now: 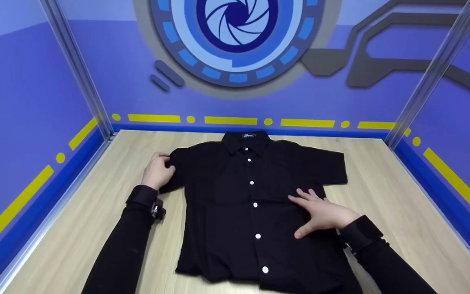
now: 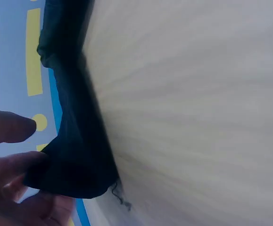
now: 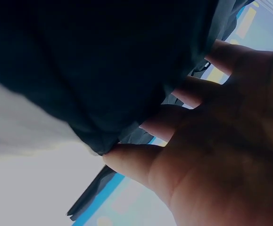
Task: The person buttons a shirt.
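A black short-sleeved shirt (image 1: 227, 183) with white buttons lies front up, its collar toward the back wall. At its left sleeve edge, my left hand (image 1: 157, 170) has curled fingers holding the cuff. In the left wrist view the sleeve cuff (image 2: 75, 174) lies among the fingers, with a loose thread hanging; the thumb (image 2: 9, 127) stands apart from the cloth. My right hand (image 1: 320, 210) rests on the right side of the shirt with fingers spread. In the right wrist view the fingertips touch the dark cloth (image 3: 103, 70).
Under the shirt is a light wood-patterned table (image 1: 365, 171). Blue printed panels (image 1: 120, 73) with yellow dashes rise at the back and both sides, with metal posts (image 1: 80, 69) at the corners. The shirt's lower hem reaches toward the near side.
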A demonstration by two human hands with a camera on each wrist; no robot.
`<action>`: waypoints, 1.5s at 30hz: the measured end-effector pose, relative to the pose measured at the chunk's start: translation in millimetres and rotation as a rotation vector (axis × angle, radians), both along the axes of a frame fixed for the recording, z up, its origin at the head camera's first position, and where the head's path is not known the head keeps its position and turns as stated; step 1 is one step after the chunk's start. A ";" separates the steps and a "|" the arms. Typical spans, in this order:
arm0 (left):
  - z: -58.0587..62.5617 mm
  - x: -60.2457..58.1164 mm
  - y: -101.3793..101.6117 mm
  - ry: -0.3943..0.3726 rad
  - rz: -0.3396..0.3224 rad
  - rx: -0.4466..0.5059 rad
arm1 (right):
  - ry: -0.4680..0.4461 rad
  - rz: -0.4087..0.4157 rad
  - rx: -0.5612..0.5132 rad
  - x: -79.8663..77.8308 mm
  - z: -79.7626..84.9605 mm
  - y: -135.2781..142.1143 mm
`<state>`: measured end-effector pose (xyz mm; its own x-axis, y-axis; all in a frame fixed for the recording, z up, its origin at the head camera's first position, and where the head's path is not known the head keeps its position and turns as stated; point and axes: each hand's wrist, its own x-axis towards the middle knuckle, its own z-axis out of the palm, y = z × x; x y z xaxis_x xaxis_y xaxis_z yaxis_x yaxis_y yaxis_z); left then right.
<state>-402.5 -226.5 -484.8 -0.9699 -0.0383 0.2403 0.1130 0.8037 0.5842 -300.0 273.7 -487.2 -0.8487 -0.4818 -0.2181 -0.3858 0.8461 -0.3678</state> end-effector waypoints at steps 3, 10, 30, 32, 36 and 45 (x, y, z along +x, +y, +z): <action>0.5 -0.6 -0.1 0.047 -0.018 0.035 | 0.012 0.001 0.000 -0.2 -0.8 0.7; -2.8 -2.1 -7.8 0.068 -0.060 0.039 | 0.005 -0.002 -0.005 0.7 -1.8 0.1; 3.0 17.5 -12.8 -0.376 -0.126 -0.270 | 0.010 -0.008 -0.008 1.4 -2.2 0.3; 4.6 18.9 -12.5 -0.405 -0.119 -0.259 | 0.007 -0.008 -0.007 0.9 -2.3 0.4; 2.8 19.3 -12.5 -0.394 -0.104 -0.252 | -0.005 -0.010 -0.001 0.9 -1.5 0.2; 5.0 17.7 -12.4 -0.384 -0.157 -0.236 | 0.002 -0.009 -0.011 1.9 -1.1 1.5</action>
<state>-384.8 -239.0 -479.8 -0.9800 0.1279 -0.1524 0.0548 0.9099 0.4113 -298.1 275.2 -488.3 -0.8536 -0.4761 -0.2115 -0.3784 0.8456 -0.3765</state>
